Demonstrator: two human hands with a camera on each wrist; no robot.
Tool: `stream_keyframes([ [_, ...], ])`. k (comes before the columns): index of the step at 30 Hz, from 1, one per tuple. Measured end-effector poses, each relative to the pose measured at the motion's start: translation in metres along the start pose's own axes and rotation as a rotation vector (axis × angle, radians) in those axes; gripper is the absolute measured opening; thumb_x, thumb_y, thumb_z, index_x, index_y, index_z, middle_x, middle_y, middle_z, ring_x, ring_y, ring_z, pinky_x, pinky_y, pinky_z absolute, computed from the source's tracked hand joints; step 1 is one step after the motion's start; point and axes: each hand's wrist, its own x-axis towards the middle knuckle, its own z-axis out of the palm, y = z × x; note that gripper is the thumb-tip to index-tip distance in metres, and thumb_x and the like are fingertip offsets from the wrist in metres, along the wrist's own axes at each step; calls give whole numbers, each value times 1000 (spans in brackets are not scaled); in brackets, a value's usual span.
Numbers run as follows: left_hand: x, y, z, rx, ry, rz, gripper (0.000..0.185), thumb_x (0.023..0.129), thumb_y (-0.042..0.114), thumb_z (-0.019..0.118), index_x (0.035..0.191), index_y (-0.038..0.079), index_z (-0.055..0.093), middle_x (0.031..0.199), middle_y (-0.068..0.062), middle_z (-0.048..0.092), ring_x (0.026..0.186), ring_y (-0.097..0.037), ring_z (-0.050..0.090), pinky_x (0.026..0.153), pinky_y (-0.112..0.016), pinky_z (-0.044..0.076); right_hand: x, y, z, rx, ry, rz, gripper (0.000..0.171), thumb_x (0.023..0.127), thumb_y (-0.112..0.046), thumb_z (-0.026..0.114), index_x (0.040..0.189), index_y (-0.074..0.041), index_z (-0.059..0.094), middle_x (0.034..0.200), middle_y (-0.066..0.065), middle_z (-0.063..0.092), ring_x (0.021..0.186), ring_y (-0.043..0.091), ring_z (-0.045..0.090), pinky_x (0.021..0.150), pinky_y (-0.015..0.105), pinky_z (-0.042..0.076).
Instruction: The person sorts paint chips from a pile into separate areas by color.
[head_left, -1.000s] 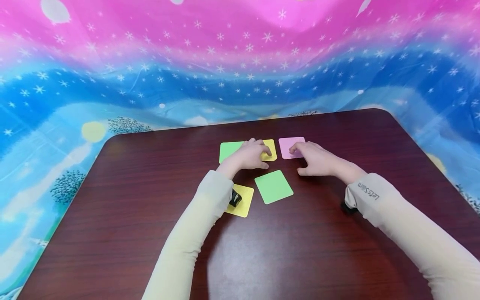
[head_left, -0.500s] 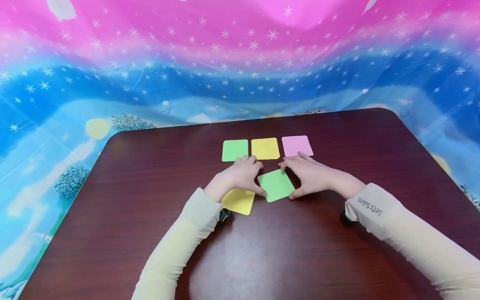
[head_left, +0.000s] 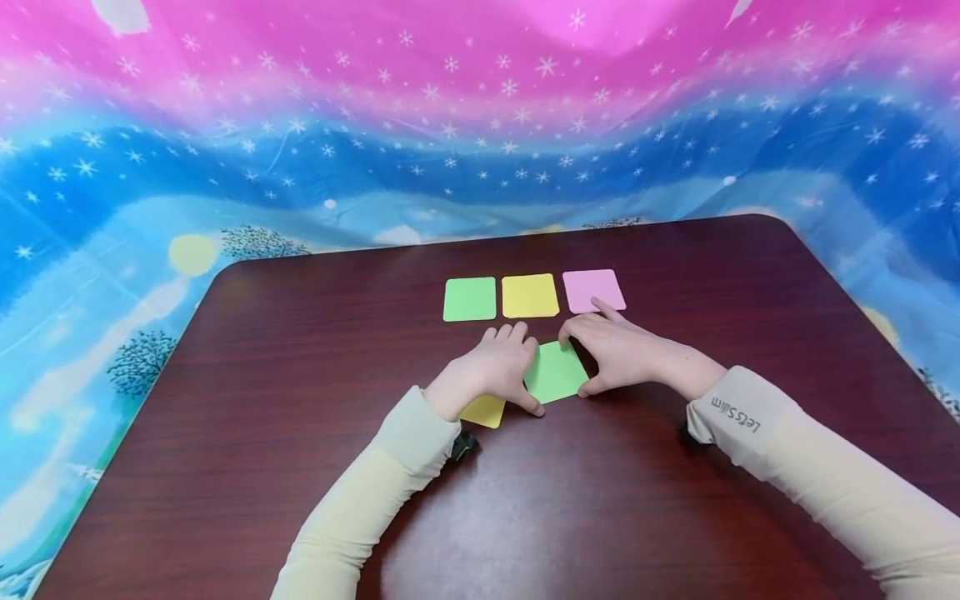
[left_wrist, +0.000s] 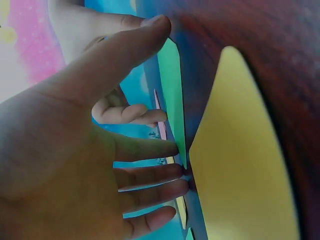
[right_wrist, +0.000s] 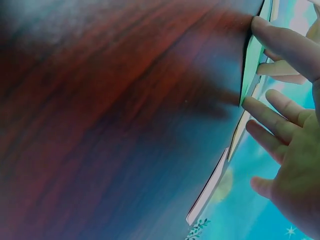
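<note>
A square green card (head_left: 555, 372) lies slightly turned on the table, between both hands. My left hand (head_left: 491, 367) touches its left side, thumb by the near corner and index finger towards the far one; in the left wrist view the fingers (left_wrist: 147, 149) are fairly straight. At the card's right side, my right hand (head_left: 626, 350) rests its thumb on the near corner and its index fingertip on the far corner. Its other fingers are spread in the right wrist view. Partly hidden under the left hand and wrist lies a yellow card (head_left: 483, 411).
Behind the hands, a second green card (head_left: 470, 299), a second yellow card (head_left: 529, 296) and a pink card (head_left: 588, 290) form a row. All lie on a dark reddish-brown table (head_left: 300, 367). A snowflake-patterned cloth (head_left: 480, 125) hangs behind it.
Both hands have come back from the far row to the near green card. In the last half second the left hand shifted right against that card; the right hand barely moved.
</note>
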Motion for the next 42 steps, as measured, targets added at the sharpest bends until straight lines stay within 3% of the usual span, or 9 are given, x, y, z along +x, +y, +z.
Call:
stream_keyframes([
  [6,4,0,1,17,4,-4,84,61,67,67,114,6,45,104,-5,38,98,-21,38,79,-31,32,4,3,-1,38,-17,4,67,56,-36,83,106,-8,48,102,3,51,110,24,44,106,54,12],
  [13,6,0,0,26,9,9,86,62,66,67,117,4,44,104,-5,38,97,-21,38,80,-31,32,6,5,-1,34,-19,17,84,54,-39,81,121,-4,46,105,8,48,108,26,42,106,52,15],
  [22,8,-9,-3,62,60,-26,82,65,61,67,119,3,44,110,-7,42,102,-22,42,84,-34,35,16,1,-7,-38,25,5,74,55,-45,76,115,-7,54,105,6,46,107,24,40,106,52,12],
  [27,4,-25,-13,83,85,-46,79,68,57,67,122,4,45,114,-8,42,103,-22,40,85,-36,33,32,-2,-14,-52,48,11,76,57,-47,74,117,-5,52,104,7,46,105,24,41,107,51,14],
  [29,3,-34,-15,86,94,-51,79,68,56,67,124,4,44,116,-8,42,104,-22,40,86,-36,32,41,-3,-15,-19,57,14,76,57,-45,74,117,-5,52,104,7,45,101,22,42,104,45,25],
  [34,2,-60,-17,80,106,-83,81,67,54,68,127,5,44,121,-8,43,110,-24,40,90,-41,32,66,-6,-14,89,62,11,77,58,-39,76,121,-1,51,107,8,41,95,20,42,78,32,42],
  [42,2,-95,-17,45,115,-128,83,67,51,69,132,7,43,121,-8,44,107,-25,39,89,-42,31,101,-10,-11,142,49,36,78,61,-33,72,127,0,45,126,14,28,99,25,48,82,35,44],
])
